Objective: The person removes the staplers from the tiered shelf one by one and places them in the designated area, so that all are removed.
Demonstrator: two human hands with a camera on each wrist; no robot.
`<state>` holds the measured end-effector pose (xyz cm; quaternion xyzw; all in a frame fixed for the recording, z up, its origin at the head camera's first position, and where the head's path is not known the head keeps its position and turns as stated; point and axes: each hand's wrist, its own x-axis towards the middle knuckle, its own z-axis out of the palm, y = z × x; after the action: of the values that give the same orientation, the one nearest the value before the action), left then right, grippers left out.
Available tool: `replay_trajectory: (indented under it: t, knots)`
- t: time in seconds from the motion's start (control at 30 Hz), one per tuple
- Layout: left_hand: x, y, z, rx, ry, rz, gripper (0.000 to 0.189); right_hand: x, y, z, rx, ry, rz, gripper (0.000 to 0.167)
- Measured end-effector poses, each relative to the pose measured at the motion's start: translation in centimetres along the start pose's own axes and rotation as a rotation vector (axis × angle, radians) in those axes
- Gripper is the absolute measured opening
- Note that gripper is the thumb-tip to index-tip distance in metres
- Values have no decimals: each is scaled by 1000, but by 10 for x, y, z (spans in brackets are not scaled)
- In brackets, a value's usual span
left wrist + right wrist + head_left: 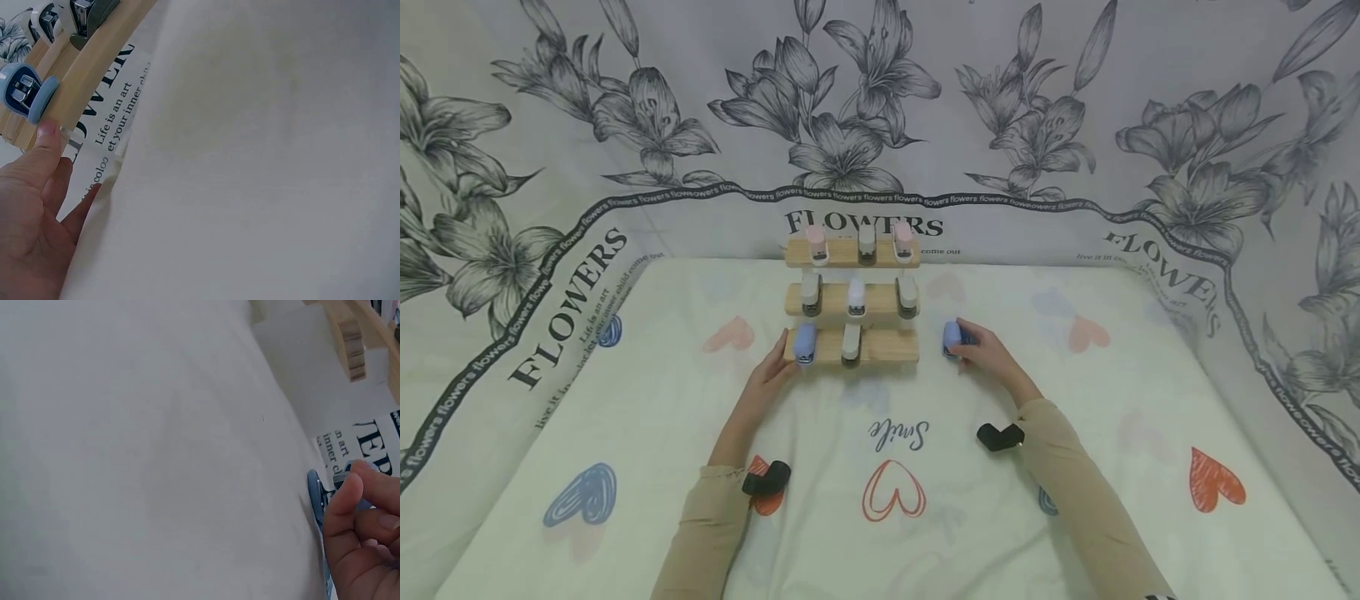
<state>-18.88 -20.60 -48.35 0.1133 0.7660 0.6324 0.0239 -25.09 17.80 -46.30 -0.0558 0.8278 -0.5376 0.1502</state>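
Right of centre in the frame, the right hand (991, 358) pinched a blue stapler (951, 337) between thumb and fingers, just past the right end of the wooden rack (880, 298), with a strip of white cloth (930, 343) showing in the gap. At the rack's opposite end, the left hand (766, 379) lay loosely extended, its thumb touching the edge of the lowest shelf (891, 346) (relaxed rather than clenched). On that shelf, a second blue stapler (805, 340) sat close to the left edge and a grey-white stapler (851, 340) near the middle; from there, open wood ran to the right edge. At lower centre, the cloth spread wide between the tan sleeves (703, 529)
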Motion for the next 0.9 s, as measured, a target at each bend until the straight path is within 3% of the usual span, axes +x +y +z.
replay_trajectory:
  t: [0.3,0.4,0.63,0.8,0.9]
  knots:
    - [-2,30,6,19,-18,-6,62,-3,0,-2,-10,-5,10,72]
    - [-1,33,6,40,-18,-7,62,-5,0,-4,-12,-7,-9,72]
    - [1,5,-1,65,2,17,64,-27,-28,-2,42,22,-84,63]
    - [0,0,-1,49,0,8,63,-42,-49,11,59,-23,-260,45]
    - [0,3,0,25,-2,3,62,-52,-66,24,46,-74,-318,38]
